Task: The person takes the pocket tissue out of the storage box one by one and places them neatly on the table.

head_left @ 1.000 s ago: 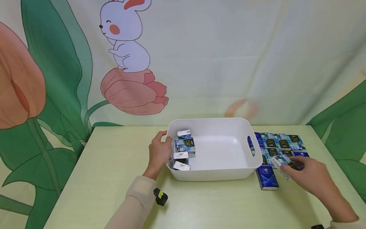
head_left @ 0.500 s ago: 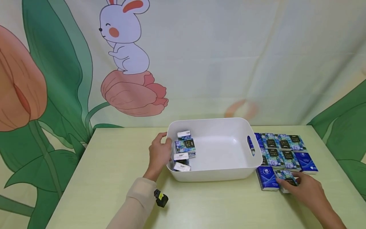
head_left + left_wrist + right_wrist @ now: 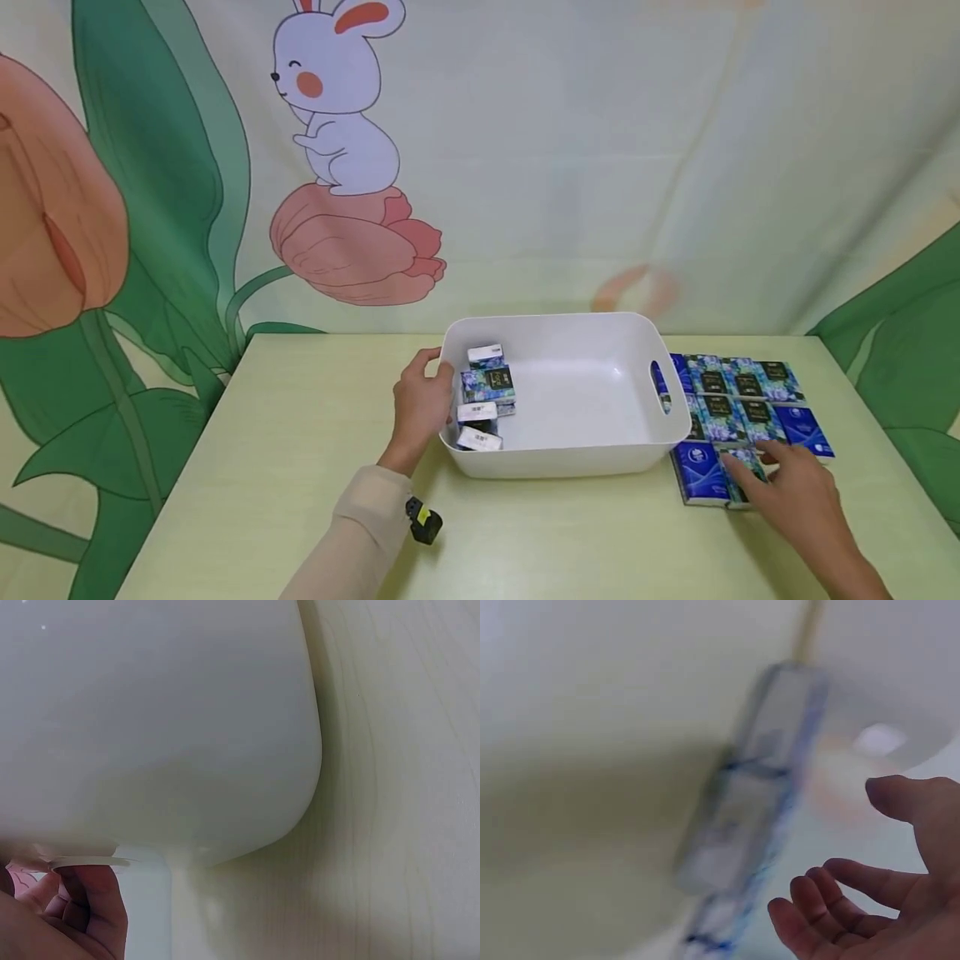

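My left hand [image 3: 422, 402] grips the left end of a white plastic basket [image 3: 562, 462]; in the left wrist view its fingers [image 3: 101, 904] curl through the handle slot. Several tissue packs [image 3: 487, 383] lie along the basket's left inner side. My right hand [image 3: 798, 492] hovers over a flower-printed tissue pack [image 3: 741, 475], which lies beside a blue tissue pack [image 3: 701, 473] in the front row. The right wrist view shows that hand's thumb and fingers [image 3: 855, 885] spread with nothing between them, apart from the blurred row of packs [image 3: 754, 772].
Behind the front two packs, further blue and flower-printed tissue packs [image 3: 746, 379] lie in rows right of the basket, partly hidden by its right end. A printed cloth [image 3: 525, 167] hangs behind the pale table [image 3: 300, 467].
My right hand has brought a flower-printed tissue pack down beside the blue one in the front row and let go of it. The left hand has stayed on the basket.
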A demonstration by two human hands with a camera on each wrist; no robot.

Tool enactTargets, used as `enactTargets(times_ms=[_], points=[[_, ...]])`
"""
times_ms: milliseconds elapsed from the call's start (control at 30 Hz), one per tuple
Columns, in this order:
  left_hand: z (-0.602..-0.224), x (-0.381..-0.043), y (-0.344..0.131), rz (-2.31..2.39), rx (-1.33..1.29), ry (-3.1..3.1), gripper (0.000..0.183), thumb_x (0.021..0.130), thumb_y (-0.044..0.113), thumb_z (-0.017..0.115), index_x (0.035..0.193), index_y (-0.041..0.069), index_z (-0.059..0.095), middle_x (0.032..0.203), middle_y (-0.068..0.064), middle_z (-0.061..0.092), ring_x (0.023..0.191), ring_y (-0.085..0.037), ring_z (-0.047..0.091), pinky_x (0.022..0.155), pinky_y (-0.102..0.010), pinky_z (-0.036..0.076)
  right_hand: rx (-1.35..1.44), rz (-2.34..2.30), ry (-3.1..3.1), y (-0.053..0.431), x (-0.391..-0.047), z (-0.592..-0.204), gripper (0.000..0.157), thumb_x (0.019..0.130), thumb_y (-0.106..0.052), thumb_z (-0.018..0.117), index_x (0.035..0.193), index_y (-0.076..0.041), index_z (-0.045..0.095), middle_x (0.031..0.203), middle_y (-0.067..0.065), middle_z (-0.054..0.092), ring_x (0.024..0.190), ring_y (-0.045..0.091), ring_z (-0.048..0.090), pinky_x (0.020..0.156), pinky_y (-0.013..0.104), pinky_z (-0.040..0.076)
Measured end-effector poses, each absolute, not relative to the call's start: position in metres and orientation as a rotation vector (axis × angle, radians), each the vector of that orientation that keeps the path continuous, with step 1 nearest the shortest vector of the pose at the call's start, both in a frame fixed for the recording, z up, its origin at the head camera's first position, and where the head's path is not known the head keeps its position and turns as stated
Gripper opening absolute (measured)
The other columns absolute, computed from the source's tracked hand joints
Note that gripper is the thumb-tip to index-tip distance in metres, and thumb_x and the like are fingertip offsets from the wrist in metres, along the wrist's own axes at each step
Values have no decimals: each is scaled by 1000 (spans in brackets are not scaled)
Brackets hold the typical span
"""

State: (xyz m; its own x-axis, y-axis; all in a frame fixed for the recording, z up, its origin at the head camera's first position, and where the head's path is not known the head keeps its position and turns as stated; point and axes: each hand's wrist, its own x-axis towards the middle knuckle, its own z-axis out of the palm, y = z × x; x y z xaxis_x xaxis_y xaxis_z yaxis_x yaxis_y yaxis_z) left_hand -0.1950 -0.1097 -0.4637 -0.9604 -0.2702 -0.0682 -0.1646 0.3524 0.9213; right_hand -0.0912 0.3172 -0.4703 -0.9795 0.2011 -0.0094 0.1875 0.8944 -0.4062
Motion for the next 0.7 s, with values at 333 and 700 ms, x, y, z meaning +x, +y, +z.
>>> enactTargets(times_ms=[333,700], points=[[-463,-194,-110,-1695,407,-2498,37,101,30,51,134,18,62,96,-21,72,51,-21,59,42,-29,48,109,837,-2782,240,-108,-408,53,92,-43,72,122,1,68,100,14,68,85,28,65,63,39,54],[-463,-193,-109,-1680,399,-2494,37,100,29,51,133,17,63,93,-21,72,50,-22,59,41,-30,49,343,918,-2910,170,-139,-397,45,92,-44,71,111,-3,75,88,3,70,77,17,63,65,35,52]])
